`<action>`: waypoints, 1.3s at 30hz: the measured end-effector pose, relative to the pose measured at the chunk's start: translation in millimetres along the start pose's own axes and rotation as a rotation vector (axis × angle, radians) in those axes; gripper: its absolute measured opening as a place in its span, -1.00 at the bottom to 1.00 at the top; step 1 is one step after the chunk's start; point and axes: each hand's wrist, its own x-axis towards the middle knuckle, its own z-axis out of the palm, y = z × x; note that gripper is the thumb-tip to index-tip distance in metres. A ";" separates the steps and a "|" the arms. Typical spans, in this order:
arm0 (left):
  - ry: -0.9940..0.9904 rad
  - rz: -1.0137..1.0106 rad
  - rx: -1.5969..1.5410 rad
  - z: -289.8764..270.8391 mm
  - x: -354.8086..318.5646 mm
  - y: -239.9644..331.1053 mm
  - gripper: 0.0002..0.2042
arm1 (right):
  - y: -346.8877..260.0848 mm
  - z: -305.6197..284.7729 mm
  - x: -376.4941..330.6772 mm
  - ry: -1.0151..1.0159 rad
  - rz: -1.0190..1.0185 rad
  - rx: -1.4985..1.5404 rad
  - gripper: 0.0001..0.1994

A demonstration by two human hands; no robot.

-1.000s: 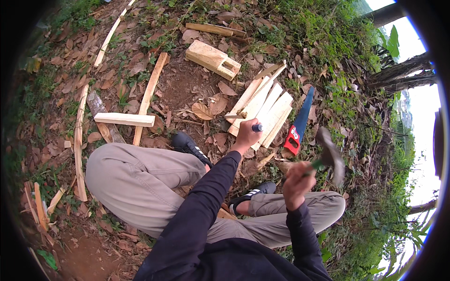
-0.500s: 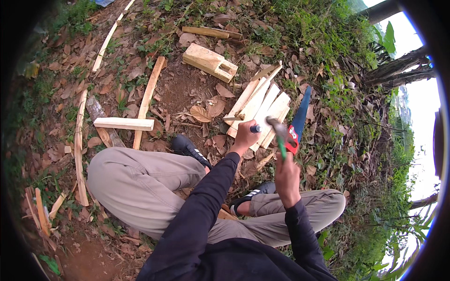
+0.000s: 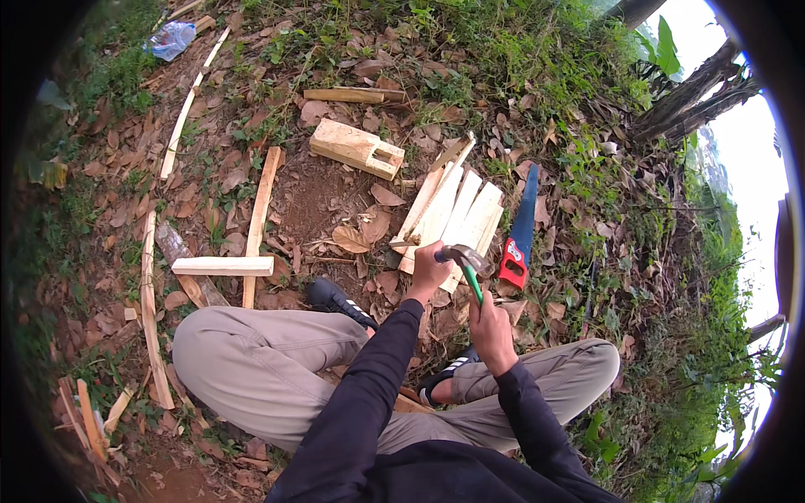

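Note:
My left hand (image 3: 430,272) is closed around a chisel with a dark blue handle (image 3: 441,256); its blade is hidden by the fist. In my right hand (image 3: 491,329) is a claw hammer with a green handle (image 3: 475,286). The metal hammer head (image 3: 464,255) is right at the chisel's handle end; whether they touch I cannot tell. Just beyond both hands lie several pale, pointed wooden pieces (image 3: 457,210), side by side on the leaves. A thin brown strip (image 3: 403,244) sticks out left of my left fist.
A handsaw with red handle (image 3: 515,264) lies to the right. Farther off rests a notched wooden block (image 3: 356,149). At left, a pale batten (image 3: 222,266) crosses a longer one (image 3: 263,201). My shoes (image 3: 338,302) and bent knees flank the work. A plastic bag (image 3: 172,40) sits far left.
The hammer head has swung left and down to the chisel's handle end, where before it was apart on the right. My view has shifted a little; both hands keep their grip.

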 end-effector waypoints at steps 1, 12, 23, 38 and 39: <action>-0.017 -0.011 -0.004 0.6 -8.3 -0.4 -0.77 | 4.5 8.2 -4.6 -0.076 0.116 0.024 -0.80; -0.012 -0.035 -0.005 -0.2 -2.4 1.5 -0.76 | -12.3 -30.4 -6.3 0.269 -0.063 0.031 -0.73; 0.089 0.092 0.067 -24.7 0.5 26.0 -0.79 | 52.6 29.5 96.7 0.376 0.241 0.361 -0.78; 0.005 -0.216 -0.161 -3.1 27.1 67.6 -0.46 | 119.8 206.9 133.7 0.160 0.480 0.214 -0.34; 0.011 -0.230 -0.119 -0.8 29.6 67.9 -0.46 | 118.6 207.9 133.5 0.159 0.488 0.216 -0.35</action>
